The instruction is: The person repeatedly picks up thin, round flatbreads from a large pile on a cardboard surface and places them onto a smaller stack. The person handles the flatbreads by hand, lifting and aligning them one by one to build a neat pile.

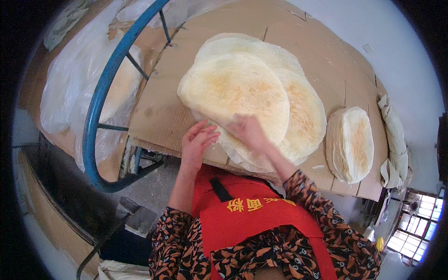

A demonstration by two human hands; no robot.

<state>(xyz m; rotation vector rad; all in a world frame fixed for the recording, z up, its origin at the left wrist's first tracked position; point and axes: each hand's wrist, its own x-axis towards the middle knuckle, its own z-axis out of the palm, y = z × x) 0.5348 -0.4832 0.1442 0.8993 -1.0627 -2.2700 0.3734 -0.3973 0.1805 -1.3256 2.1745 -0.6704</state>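
Several large, round, thin flatbreads lie overlapped in a pile on a cardboard-covered table before me. On the top flatbread (241, 84), pale with light brown patches, my right hand (246, 131) rests at the near edge with curled fingers. Motion blur hides whether those fingers grip the edge. That edge runs fairly straight and looks lifted or folded. My left hand (199, 141) is just left of it, fingers spread and holding nothing, close to the edge of the pile. A browner flatbread (302, 112) shows from underneath on the right.
A stack of folded flatbreads (350, 145) stands to the right on the cardboard (325, 56). Beyond it lies a rolled cloth (393, 140). At left, a blue metal tube frame (92, 119) rises beside clear plastic bags (70, 91) with flatbread inside.
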